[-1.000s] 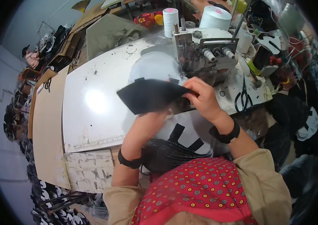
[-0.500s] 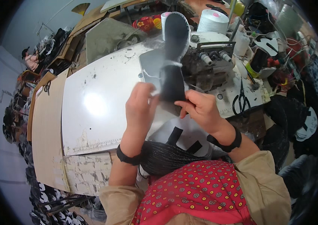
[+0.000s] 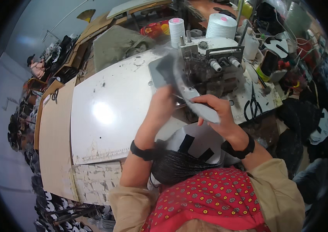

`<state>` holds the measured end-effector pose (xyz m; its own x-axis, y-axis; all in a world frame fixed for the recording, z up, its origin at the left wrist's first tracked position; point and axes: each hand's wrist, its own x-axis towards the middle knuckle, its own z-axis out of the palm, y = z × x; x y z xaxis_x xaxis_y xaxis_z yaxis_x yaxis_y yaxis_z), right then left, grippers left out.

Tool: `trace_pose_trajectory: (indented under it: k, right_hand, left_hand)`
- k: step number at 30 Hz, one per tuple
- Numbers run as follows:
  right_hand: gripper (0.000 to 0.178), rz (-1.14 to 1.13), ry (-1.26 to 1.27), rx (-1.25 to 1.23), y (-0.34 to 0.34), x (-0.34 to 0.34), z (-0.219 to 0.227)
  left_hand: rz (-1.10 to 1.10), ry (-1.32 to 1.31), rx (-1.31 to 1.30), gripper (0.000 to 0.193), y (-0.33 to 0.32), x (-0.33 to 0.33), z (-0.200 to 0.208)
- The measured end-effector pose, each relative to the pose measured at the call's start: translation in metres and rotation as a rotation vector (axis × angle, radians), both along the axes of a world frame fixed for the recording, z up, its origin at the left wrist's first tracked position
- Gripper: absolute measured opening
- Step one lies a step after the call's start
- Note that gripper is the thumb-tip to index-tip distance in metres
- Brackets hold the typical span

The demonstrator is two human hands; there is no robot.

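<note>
An insole-shaped piece [image 3: 202, 109], dark on one face and pale grey on the other, hangs curved in front of the sewing machine [image 3: 220, 67]. My right hand [image 3: 221, 112] is closed on its near end, thumb and fingers pinching it. My left hand [image 3: 162, 102] is beside the middle of the piece, smeared by motion. Whether its fingers touch the piece cannot be made out. The far part of the piece is blurred over the machine's metal plate [image 3: 157, 73]. Below my hands lie pale pieces with black patches [image 3: 200, 135] and a black striped bundle [image 3: 173, 164].
Black thread snips [image 3: 253, 108] lie right of the machine. Thread cones [image 3: 221, 26] stand behind it. A white tabletop [image 3: 109, 92] stretches left, beside a wooden board [image 3: 55, 135]. Dark fabric pieces [image 3: 297, 116] are heaped at the right. Another person [image 3: 37, 67] sits far left.
The insole-shaped piece, upright with its dark face showing before, is now tilted and bent, its near end swung right with my right hand. My left hand has moved slightly right.
</note>
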<state>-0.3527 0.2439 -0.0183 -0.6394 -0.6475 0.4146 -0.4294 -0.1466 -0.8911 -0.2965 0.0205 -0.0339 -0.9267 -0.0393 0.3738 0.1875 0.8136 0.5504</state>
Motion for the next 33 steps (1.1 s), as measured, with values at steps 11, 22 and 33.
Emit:
trace_pose_trajectory:
  k: [11, 22, 33]
  right_hand:
    - [0.038, 0.038, 0.267, 0.0, 0.011, 0.011, -0.043]
    - [0.03, -0.147, 0.328, 0.009, -0.02, -0.008, -0.057]
    - [0.027, -0.281, 0.356, 0.107, -0.017, -0.015, -0.048]
  left_hand:
    - [-0.091, 0.134, 1.432, 0.041, -0.013, 0.016, 0.013]
    - [0.244, 0.21, 1.153, 0.025, -0.04, -0.005, -0.015]
    - [0.219, -0.319, 1.197, 0.034, -0.012, 0.065, 0.008]
